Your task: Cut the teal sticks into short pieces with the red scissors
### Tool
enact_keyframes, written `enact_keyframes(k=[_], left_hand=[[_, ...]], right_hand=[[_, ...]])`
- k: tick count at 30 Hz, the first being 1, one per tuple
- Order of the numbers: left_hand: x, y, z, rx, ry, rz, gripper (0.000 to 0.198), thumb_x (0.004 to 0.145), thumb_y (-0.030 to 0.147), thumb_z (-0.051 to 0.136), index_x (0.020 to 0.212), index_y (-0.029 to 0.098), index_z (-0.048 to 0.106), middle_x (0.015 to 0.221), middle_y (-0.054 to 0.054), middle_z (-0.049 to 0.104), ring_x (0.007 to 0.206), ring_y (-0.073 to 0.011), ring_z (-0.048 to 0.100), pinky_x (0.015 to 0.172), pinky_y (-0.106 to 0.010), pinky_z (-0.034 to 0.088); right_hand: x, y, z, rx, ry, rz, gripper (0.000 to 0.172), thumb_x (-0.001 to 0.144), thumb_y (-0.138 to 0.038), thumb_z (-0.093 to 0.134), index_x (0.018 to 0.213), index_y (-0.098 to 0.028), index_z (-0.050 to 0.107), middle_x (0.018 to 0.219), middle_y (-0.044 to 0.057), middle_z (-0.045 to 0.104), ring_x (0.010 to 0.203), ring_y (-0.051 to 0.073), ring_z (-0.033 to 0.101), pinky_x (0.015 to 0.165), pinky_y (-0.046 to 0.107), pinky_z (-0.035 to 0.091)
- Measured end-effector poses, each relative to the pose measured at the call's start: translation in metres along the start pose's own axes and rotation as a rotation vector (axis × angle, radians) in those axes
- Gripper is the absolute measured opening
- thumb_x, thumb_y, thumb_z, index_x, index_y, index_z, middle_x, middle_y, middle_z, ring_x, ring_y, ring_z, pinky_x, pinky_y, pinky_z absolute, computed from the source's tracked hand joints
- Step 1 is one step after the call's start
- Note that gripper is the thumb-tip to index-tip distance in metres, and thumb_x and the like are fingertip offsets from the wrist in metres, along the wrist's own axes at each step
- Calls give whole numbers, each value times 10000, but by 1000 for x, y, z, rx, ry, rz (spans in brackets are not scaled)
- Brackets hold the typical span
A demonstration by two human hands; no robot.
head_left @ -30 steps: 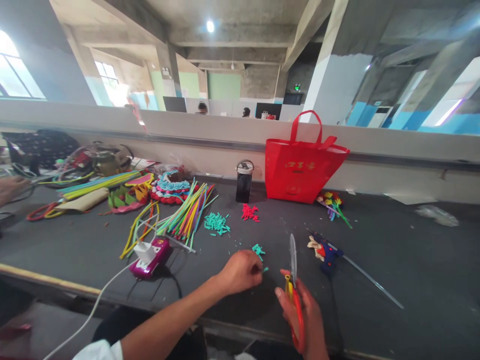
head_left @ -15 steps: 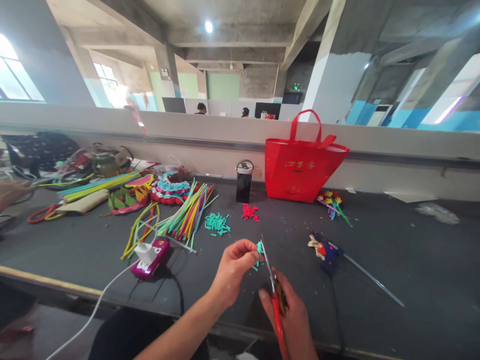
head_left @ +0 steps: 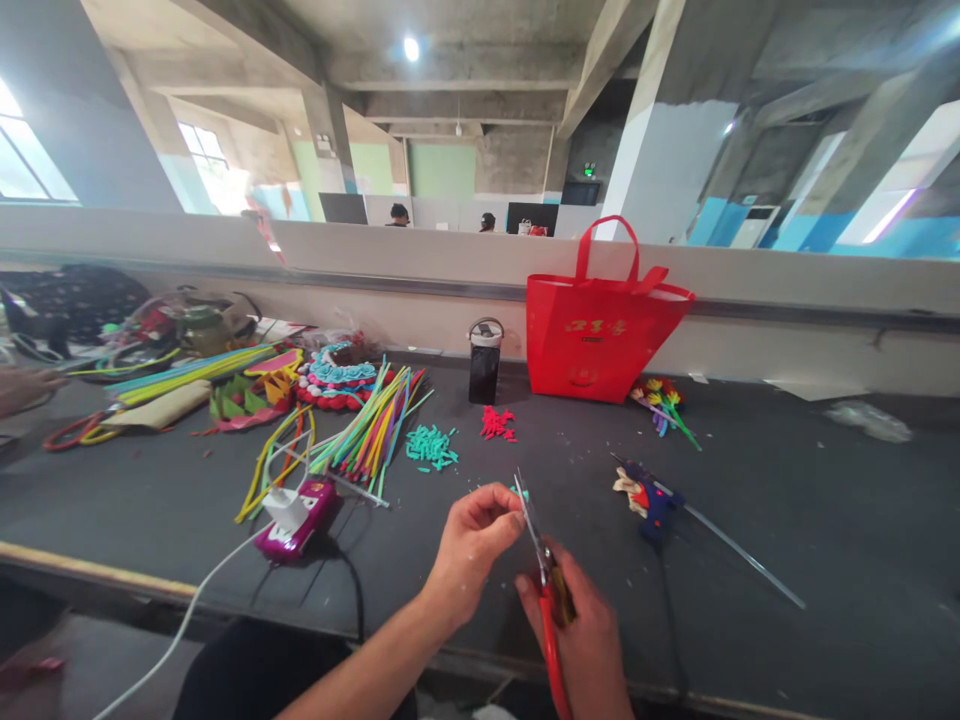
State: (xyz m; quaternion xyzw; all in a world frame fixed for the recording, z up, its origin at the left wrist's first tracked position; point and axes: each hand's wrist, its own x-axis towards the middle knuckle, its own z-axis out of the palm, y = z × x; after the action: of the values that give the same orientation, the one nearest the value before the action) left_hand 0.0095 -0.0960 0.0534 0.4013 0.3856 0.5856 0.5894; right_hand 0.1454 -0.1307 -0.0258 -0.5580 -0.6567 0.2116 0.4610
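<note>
My left hand (head_left: 476, 545) is pinched closed near the middle of the dark table, its fingertips beside the scissor blades; whatever they hold is too small to make out. In my right hand (head_left: 581, 630) are red-handled scissors (head_left: 551, 640), blades pointing up and away, with a yellowish-brown thing against the palm. A bit of teal (head_left: 523, 494) shows just behind the blades. Beyond my hands lie a pile of short teal pieces (head_left: 431, 447) and a smaller pile of red pieces (head_left: 497, 423).
Coloured fuzzy stems (head_left: 375, 425), a purple power block (head_left: 300, 518) and craft pieces lie left. Behind stand a dark bottle (head_left: 485, 368) and red bag (head_left: 604, 340). A blue glue gun (head_left: 655, 505) lies right. Another person's hand (head_left: 26, 390) shows far left.
The teal piece seen at my left fingertips is no longer visible there. My left fingers have drawn closer together, and the scissor blades look closer together. The view has shifted slightly.
</note>
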Motion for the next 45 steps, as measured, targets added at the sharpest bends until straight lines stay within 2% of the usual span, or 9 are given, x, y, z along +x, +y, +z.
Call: enact_keyframes(k=[5,12,15,26,35,40,45], left_hand=[[-1,-3,0,-20,-31,28,127,723,256,734,710,158,654,700,15,559,671,-107,453,660,-212,366],[-2,-3,1,-10,-33,19,138,705,259,741,708,160,645,706,12,554,682,-115,456,664,-214,366],[-1,-3,2,2,-23,18,155,695,276,746,705,158,647,715,0,562,690,-124,465,665,-220,373],[0,-1,3,14,-15,5,162,674,288,753,684,158,657,684,5,560,657,-116,461,636,-215,370],[0,-2,2,22,-32,8,141,677,265,739,682,162,643,672,2,580,650,-124,493,639,-221,393],[-1,-3,4,22,-33,-17,123,670,253,733,675,167,645,656,-6,601,632,-132,517,636,-232,414],[-2,-3,4,-28,-51,-57,101,674,237,727,681,166,656,680,-8,622,684,-145,556,706,-247,415]], right_hand=[[-1,3,2,-29,19,0,463,831,-470,632,1189,-176,622,1045,84,721,913,213,702,773,281,556],[-2,6,4,-12,24,0,464,830,-471,631,1192,-181,627,1056,84,728,930,221,706,800,298,560],[-1,4,4,2,37,-2,454,830,-473,628,1178,-182,639,1046,84,737,914,223,713,798,298,563],[-2,-2,6,74,38,53,465,837,-533,595,1124,-176,678,927,78,768,764,208,737,648,240,572],[3,-5,3,76,-16,71,445,847,-487,595,1158,-175,659,907,64,765,743,196,732,651,236,563],[6,-5,4,140,-19,106,421,824,-502,610,1074,-175,698,832,49,760,677,189,713,622,234,560],[11,-10,-1,185,34,163,445,790,-532,630,1051,-180,710,841,53,753,686,201,703,628,255,562]])
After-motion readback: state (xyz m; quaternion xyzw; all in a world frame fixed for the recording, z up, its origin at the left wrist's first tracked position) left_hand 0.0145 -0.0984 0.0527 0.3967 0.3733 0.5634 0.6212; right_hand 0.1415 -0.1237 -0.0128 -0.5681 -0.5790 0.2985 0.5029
